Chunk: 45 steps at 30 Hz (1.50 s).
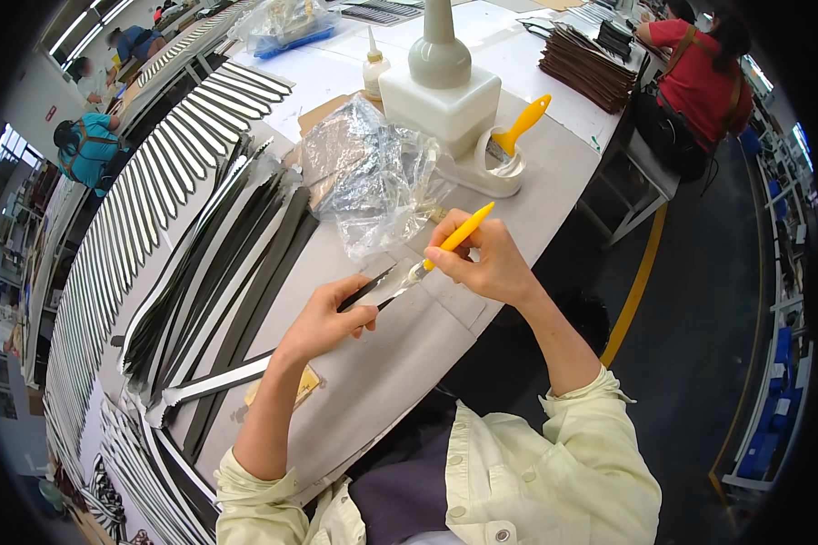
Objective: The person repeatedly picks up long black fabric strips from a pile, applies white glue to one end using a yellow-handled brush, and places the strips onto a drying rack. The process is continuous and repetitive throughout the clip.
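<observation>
Between the thumb and fingers of my left hand (pixel 330 313) is a black strip (pixel 365 289) with a whitish upper face, its end pointing towards my right hand. My right hand (pixel 484 259) grips a yellow-handled spatula (pixel 467 228), whose blade carries white paste and touches the strip's end. Behind my left wrist the black and white strip (pixel 225 379) runs down to a pile. A pile of long black and white strips (pixel 204 286) lies left of my hands. A crumpled clear plastic bag (pixel 382 184) lies just beyond them.
A white square bottle (pixel 440 102) stands behind a dish (pixel 501 177) holding a second yellow-handled spatula (pixel 525 126). A small nozzle bottle (pixel 375 71) is beside it. Rows of strips (pixel 170 160) line the table's left. Brown strips (pixel 583 68) are stacked far right, near a seated co-worker (pixel 702 88).
</observation>
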{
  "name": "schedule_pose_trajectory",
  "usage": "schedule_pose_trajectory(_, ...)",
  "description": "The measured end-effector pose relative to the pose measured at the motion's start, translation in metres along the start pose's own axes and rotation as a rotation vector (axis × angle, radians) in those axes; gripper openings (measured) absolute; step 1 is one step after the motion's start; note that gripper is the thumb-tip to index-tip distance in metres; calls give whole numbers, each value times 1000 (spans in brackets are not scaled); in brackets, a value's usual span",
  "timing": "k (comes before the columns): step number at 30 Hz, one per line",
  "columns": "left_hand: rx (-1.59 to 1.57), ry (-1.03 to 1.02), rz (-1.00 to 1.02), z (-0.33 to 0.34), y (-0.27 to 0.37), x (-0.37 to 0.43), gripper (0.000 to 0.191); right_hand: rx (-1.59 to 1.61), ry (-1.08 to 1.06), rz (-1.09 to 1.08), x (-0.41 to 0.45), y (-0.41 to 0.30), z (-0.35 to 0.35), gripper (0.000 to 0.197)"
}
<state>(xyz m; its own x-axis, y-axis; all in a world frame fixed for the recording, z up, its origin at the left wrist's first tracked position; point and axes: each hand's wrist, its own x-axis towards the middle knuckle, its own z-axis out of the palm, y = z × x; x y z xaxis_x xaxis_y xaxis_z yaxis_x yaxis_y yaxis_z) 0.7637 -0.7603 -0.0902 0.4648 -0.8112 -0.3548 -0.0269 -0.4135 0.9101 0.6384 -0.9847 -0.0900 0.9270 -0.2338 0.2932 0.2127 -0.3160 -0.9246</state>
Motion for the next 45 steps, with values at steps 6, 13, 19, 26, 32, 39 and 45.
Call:
schedule_pose_trajectory(6, -172, -90, -23, -5, -8, 1, 12, -11, 73, -29, -6, 3, -2, 12)
schedule_pose_trajectory(13, -147, -64, -37, 3, -7, -2, 12, -1, 72, -76, -29, -14, 8, 11)
schedule_pose_trajectory(19, -125, -93, -26, 5, -5, -8, 12, -70, 87, -18, -35, -2, -1, 6)
schedule_pose_trajectory(26, -154, -104, -19, 5, -10, -12, 14, -8, 181, -223, -44, -29, 3, 7)
schedule_pose_trajectory(32, -159, -141, -28, 10, -7, -17, 23, -45, 216, -173, -42, -14, 12, 7)
schedule_pose_trajectory(39, -6, 114, 286, -34, 64, -66, 49, 160, 524, -50, -54, -17, -24, 7)
schedule_pose_trajectory(45, 11, 535, 743, -115, 201, -171, 41, 123, 685, -15, -44, 8, -60, 11)
